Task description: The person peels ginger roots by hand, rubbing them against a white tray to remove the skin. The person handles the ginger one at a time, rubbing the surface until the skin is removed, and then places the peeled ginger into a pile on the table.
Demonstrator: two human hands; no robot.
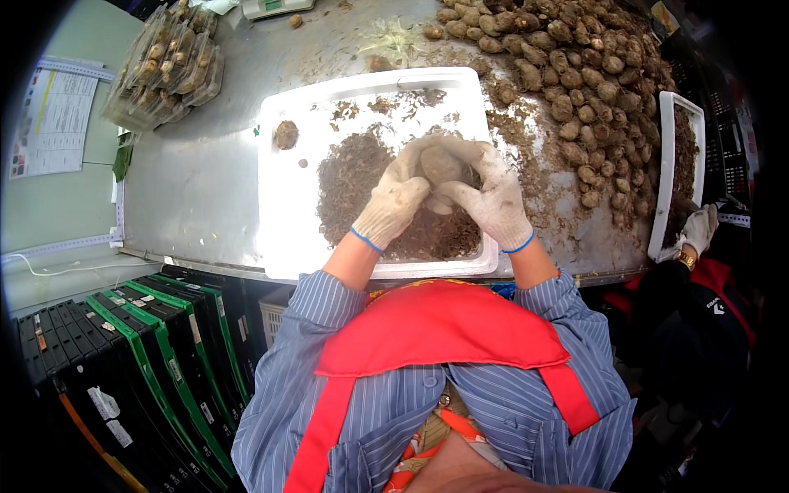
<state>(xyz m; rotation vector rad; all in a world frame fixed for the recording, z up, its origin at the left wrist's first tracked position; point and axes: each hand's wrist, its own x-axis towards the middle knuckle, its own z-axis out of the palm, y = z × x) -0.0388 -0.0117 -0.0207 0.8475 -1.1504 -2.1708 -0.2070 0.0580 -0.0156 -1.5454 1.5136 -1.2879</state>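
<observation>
Both my hands wear off-white knitted work gloves with blue cuffs. Between them is a brown taro corm point(440, 165), held above a white foam tray point(290, 228). My left hand point(394, 200) curls round its left side, and my right hand point(490, 188) clasps the right side with the thumb in front. Under the hands, a heap of brown fibrous peelings point(351, 179) covers much of the tray floor. At the tray's left end lie a taro point(286, 135) and a much smaller round piece point(302, 163).
A large pile of taro point(592, 98) spreads over the metal table point(191, 179) at right. Stacked clear plastic packs point(166, 68) stand far left, near a scale point(277, 6). Another person's gloved hand point(699, 228) is at a second foam tray point(666, 166). Folded crates point(142, 345) stand lower left.
</observation>
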